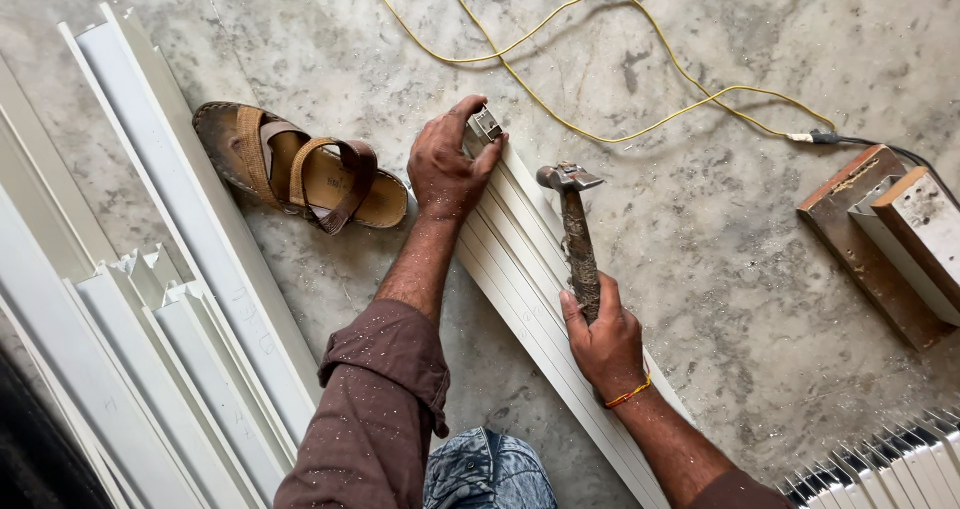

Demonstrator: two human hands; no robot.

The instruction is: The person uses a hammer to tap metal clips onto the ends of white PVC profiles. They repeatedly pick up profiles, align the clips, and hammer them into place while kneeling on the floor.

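Observation:
My left hand (pixel 447 164) grips the far end of a long white plastic profile (pixel 530 269) that lies slanted on the stone floor. Its thumb and fingers pinch a small metal piece (pixel 485 126) at the profile's tip. My right hand (pixel 603 339) is closed around the worn wooden handle of a hammer (pixel 578 234). The hammer's metal head (pixel 568 177) hovers just right of the profile's end, a short way from the metal piece. My right wrist carries an orange thread band.
A brown leather sandal (pixel 300 169) lies left of my left hand. Several white profiles (pixel 170 299) are stacked at the left. A yellow cable (pixel 600 59) loops across the floor. A wooden mitre block (pixel 885 239) sits at the right, and more white pieces (pixel 890 469) lie at the bottom right.

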